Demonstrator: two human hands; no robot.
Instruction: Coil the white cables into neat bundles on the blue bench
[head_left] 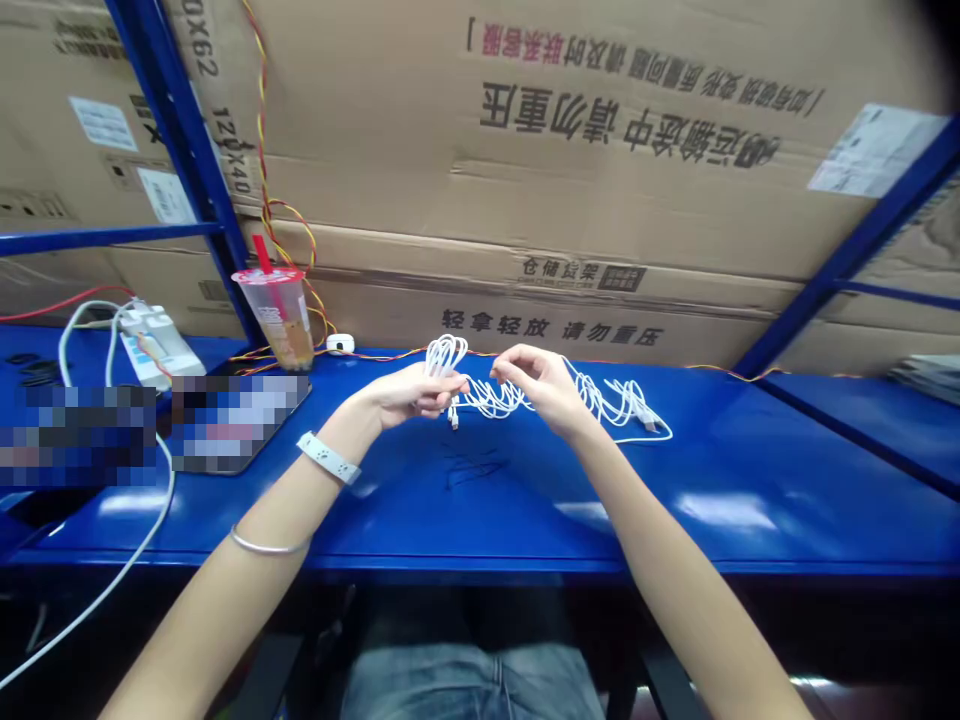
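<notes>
My left hand (pixel 416 393) is closed around a looped white cable (pixel 445 355), whose coils stand up above the fingers. A small white plug (pixel 454 415) hangs below that hand. Just to the right, my right hand (pixel 540 385) has its thumb and fingers drawn together in a pinch. Whatever lies between those fingertips is too small to make out. Behind and beside both hands, loose wavy white cables (pixel 626 405) lie on the blue tabletop (pixel 675 480). Several thin black strips (pixel 476 468) lie in front of the hands.
On the left stand a drink cup with a red straw (pixel 277 315), a white earbud case (pixel 340 344), a phone (pixel 240 425) and a white power strip (pixel 161 345). Large cardboard boxes (pixel 420 200) form the back, with blue shelf posts (pixel 847 245) and red-yellow wires (pixel 262 130).
</notes>
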